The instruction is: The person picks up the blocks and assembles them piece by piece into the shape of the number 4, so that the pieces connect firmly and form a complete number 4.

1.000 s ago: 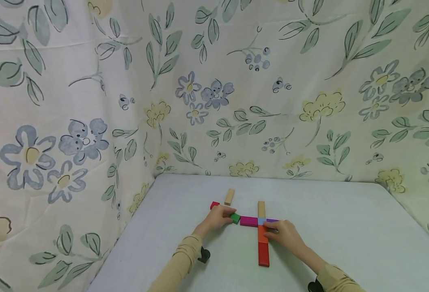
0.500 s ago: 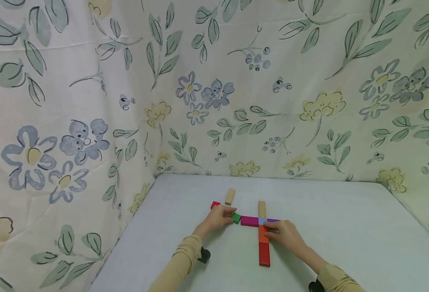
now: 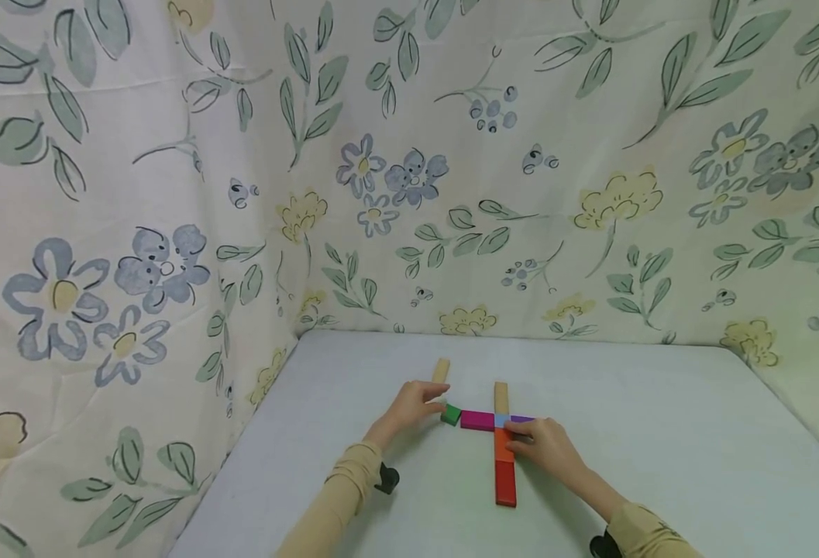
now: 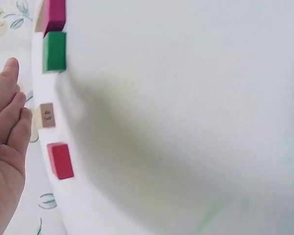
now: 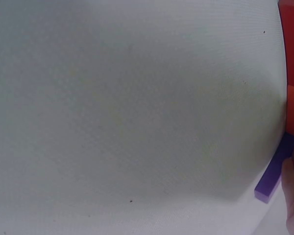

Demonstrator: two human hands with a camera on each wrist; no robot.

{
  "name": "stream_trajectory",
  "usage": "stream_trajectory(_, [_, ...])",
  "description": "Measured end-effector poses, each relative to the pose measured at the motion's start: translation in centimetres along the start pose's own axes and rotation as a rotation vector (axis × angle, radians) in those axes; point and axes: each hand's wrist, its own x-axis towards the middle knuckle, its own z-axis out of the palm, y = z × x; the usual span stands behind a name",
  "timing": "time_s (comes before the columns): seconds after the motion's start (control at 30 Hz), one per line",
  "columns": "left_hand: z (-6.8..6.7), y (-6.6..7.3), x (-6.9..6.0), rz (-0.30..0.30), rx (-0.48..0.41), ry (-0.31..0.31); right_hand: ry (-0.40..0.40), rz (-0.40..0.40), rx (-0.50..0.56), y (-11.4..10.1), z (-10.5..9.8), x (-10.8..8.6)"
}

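Note:
In the head view my left hand [image 3: 412,404] hovers just left of a green block [image 3: 451,416]. The left wrist view has its fingers extended, with nothing between them. Joined to the green block's right is a magenta block [image 3: 477,421], leading to a light blue block [image 3: 502,421]. Around the light blue one lie a plain wooden block [image 3: 501,397], a purple block [image 3: 521,419], an orange block [image 3: 504,446] and a red block [image 3: 505,484]. My right hand [image 3: 551,451] rests its fingertips by the light blue and orange blocks, partly covering the purple one.
Another wooden block [image 3: 441,370] lies behind my left hand, its marked end facing me. A small crimson block [image 4: 61,161] shows in the left wrist view, hidden in the head view. Floral cloth [image 3: 451,256] hangs behind the white table [image 3: 660,434].
My left hand has lifted slightly away from the green block and now hides the crimson block in the head view. The right hand has stayed in place.

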Motion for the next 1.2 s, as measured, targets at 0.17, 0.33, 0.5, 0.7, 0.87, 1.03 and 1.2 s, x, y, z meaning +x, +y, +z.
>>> stream_trajectory(0.17, [-2.0,0.6,0.0,-0.020,0.022,0.041,-0.001,0.008,0.002,-0.1,0.0,-0.1])
stream_trajectory(0.33, [-4.0,0.6,-0.2,-0.049,0.024,0.077,0.020,-0.011,-0.038,0.2,0.3,-0.2])
stream_trajectory(0.5, [-5.4,0.4,-0.4,-0.095,0.000,0.115,0.035,-0.033,-0.037,0.2,0.3,-0.2])
stream_trajectory(0.7, [-6.5,0.2,-0.4,-0.098,-0.040,0.158,0.023,-0.020,-0.052,0.0,0.1,-0.1])
stream_trajectory(0.87, [-6.9,0.1,-0.2,-0.102,-0.030,0.157,0.026,-0.008,-0.050,-0.2,0.0,-0.1])
stream_trajectory(1.03, [-6.8,0.1,0.2,-0.100,-0.016,0.169,0.020,-0.006,-0.051,-0.2,0.0,-0.2])
stream_trajectory(1.2, [-5.8,-0.3,0.7,-0.078,-0.003,0.160,0.022,-0.014,-0.055,-0.2,0.0,-0.2])
